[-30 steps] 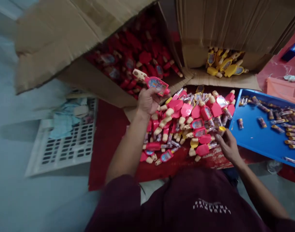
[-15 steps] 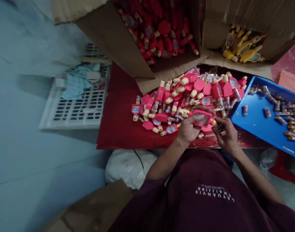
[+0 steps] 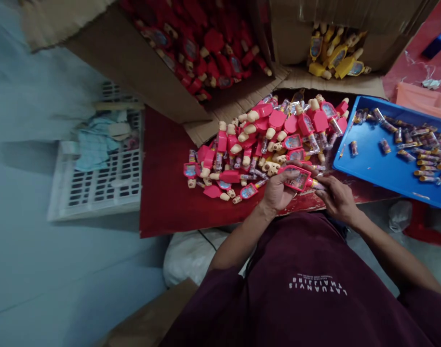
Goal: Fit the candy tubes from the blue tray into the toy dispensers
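Nearest is the shirt (image 3: 314, 255), its white print upside down from this view; the larger letters appear to read "LATUANVIS", while the smallest line is illegible. A white sack (image 3: 189, 255) sits below the bench's front edge.

Just above that edge, right of its middle, the left hand (image 3: 278, 193) has its fingers curled closed around a red toy (image 3: 296, 179). The right hand (image 3: 338, 197) has thumb and fingers pinched together on a clear tube (image 3: 316, 184), whose yellow end meets the toy's right end. One second earlier the hands were well apart — the toy raised near the box, the right hand beside the pile. Half a second ago they had already met, with less of the tube showing.

Behind the toy, the pile (image 3: 276, 120) of red toys and tubes spreads across the bench (image 3: 173, 202). A blue tray (image 3: 368, 161) at the bench's right end holds more tubes — labels present, too small to read. Beyond the bench's left edge stands a white crate (image 3: 97, 185) with a blue cloth (image 3: 95, 140). Along the far edge, one box (image 3: 133, 67) holds red toys, another yellow toys (image 3: 346, 58).
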A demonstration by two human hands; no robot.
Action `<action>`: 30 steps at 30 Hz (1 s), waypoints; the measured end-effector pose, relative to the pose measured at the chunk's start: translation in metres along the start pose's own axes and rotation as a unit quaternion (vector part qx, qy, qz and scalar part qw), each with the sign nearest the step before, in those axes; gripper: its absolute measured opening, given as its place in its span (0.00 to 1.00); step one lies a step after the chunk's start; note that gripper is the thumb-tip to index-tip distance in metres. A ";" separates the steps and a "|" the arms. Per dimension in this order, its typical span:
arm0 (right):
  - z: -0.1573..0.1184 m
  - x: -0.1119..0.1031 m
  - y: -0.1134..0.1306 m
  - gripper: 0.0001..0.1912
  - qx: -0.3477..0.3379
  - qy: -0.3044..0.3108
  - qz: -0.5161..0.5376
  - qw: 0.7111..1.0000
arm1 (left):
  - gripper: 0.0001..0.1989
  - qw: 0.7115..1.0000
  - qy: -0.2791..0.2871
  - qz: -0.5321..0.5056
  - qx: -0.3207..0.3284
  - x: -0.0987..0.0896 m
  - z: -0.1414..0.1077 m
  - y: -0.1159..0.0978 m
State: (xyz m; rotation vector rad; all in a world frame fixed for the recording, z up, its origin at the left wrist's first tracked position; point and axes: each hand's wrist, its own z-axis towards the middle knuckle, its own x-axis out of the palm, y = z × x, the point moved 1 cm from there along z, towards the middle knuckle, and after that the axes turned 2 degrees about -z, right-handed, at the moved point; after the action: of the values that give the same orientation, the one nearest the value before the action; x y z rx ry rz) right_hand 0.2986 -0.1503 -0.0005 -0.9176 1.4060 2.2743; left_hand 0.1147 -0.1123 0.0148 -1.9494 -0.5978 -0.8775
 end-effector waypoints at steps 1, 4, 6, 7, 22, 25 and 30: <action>0.001 -0.002 0.002 0.15 0.029 0.019 0.025 0.999 | 0.13 1.000 0.004 0.000 -0.003 0.000 0.000 0.000; 0.004 -0.006 0.007 0.17 0.158 0.061 0.137 0.976 | 0.13 1.000 -0.004 0.015 0.011 0.001 -0.003 0.002; 0.003 -0.006 0.007 0.24 0.272 0.102 0.262 0.920 | 0.14 0.999 -0.003 0.032 0.012 0.003 -0.006 0.003; 0.002 -0.005 0.007 0.28 0.328 0.135 0.326 0.877 | 0.15 0.999 0.003 0.040 0.008 0.003 -0.007 0.004; -0.002 0.017 0.013 0.28 0.412 0.067 0.302 0.857 | 0.15 0.999 0.008 0.049 -0.010 -0.004 -0.004 -0.004; 0.001 0.018 0.013 0.26 0.326 -0.004 0.200 0.924 | 0.14 0.999 -0.014 0.042 0.000 -0.009 -0.003 -0.004; 0.002 0.023 0.021 0.25 0.323 0.009 0.262 0.909 | 0.13 0.999 -0.012 0.035 -0.015 -0.018 -0.004 -0.007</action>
State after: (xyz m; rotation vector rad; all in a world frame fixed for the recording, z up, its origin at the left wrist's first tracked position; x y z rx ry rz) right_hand 0.2691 -0.1594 -0.0007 -0.3676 2.4274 1.8526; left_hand 0.0974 -0.1133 0.0062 -1.9973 -0.5294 -0.8244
